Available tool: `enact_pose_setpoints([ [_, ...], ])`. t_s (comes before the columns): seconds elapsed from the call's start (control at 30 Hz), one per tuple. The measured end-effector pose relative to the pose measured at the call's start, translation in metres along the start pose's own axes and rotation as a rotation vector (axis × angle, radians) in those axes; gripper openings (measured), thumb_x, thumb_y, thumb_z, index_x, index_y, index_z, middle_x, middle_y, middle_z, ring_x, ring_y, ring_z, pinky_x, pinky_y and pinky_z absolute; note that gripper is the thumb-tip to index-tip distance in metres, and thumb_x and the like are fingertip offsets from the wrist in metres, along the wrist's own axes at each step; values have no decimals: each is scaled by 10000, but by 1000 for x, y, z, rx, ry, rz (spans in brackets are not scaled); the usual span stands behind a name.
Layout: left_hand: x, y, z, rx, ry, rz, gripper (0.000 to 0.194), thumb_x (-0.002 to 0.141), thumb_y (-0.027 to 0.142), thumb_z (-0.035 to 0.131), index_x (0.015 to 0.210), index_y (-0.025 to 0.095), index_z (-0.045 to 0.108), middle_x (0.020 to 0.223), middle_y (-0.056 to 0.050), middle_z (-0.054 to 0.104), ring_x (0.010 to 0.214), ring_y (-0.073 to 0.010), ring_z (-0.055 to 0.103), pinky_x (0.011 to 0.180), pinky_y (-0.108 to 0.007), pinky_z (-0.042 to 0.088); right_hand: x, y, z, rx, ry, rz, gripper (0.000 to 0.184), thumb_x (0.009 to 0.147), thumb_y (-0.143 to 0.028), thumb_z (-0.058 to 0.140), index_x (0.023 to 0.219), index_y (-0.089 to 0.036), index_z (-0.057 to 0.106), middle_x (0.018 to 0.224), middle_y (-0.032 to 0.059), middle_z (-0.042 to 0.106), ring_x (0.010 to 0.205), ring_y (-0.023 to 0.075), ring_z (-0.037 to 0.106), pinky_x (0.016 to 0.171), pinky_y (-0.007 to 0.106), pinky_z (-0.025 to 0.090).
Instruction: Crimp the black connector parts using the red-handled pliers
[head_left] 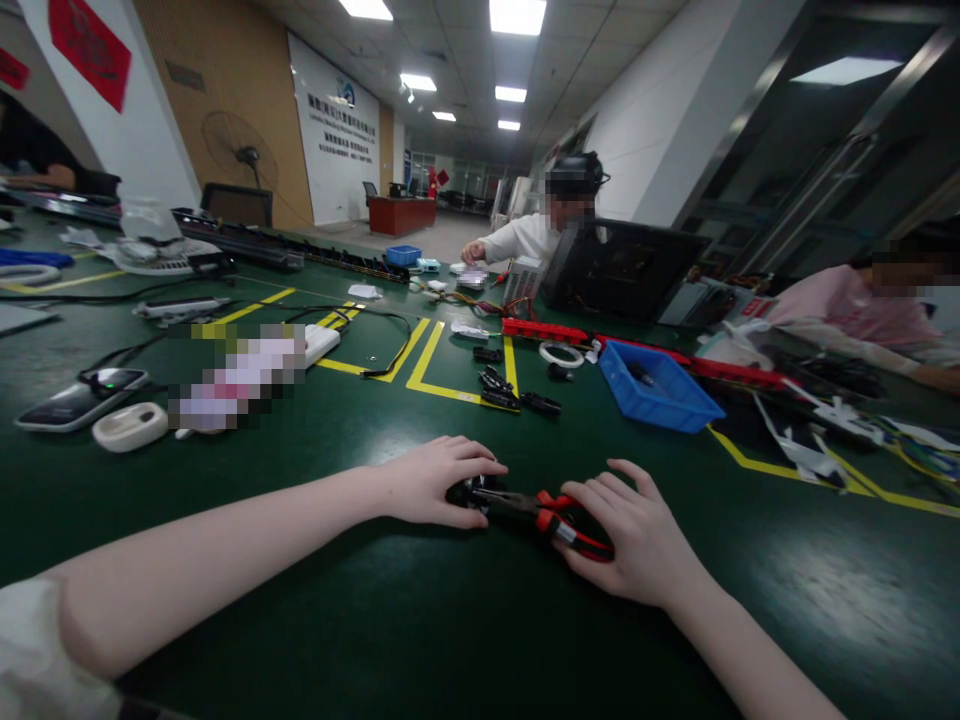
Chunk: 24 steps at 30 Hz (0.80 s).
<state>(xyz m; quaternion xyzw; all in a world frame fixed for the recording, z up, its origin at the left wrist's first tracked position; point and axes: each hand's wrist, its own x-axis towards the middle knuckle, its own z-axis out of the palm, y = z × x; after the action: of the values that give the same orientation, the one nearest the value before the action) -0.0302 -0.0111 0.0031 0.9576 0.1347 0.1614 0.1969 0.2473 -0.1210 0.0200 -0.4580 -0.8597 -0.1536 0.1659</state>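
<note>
Spreading from near to far, the green table [322, 630] carries a blue bin [675, 410] at far right. My right hand [628, 533] grips red-handled pliers [529, 508], tips at the half-hidden dark part [460, 492] that my left hand [433, 485] pinches, near centre. Small black pieces [500, 391] lie farther off, beyond the pliers.

At six o'clock the left hand [433, 482] half covers a dark piece [465, 491] I can't make out; at three, a person in pink [855, 305] is cut off.
</note>
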Motion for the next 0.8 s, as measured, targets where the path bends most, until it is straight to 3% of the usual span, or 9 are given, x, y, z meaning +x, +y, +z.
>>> enact_pose_setpoints([
  [0.23,0,-2,1,5,-10,13,609,866,497,648,1384,221,486,1361,-124,541,1212,-289,532,1003,-422,423,0,3,-2,114,-137,90,346,770,-407,653,1061,-222,619,926,55,697,856,227,645,1056,571,321],
  [0.43,1,-1,1,14,-23,10,596,896,503,608,1402,223,466,1369,-117,534,1219,-281,528,1011,-414,418,4,2,-8,189,-208,137,274,791,-403,647,1014,-245,623,912,36,690,829,204,641,1043,553,361],
  [0.8,1,-1,1,55,-53,20,576,939,523,527,1421,220,440,1376,-116,522,1220,-275,519,1025,-406,403,0,2,-3,164,-156,119,304,768,-377,654,1023,-218,608,905,59,674,834,221,605,944,499,424],
])
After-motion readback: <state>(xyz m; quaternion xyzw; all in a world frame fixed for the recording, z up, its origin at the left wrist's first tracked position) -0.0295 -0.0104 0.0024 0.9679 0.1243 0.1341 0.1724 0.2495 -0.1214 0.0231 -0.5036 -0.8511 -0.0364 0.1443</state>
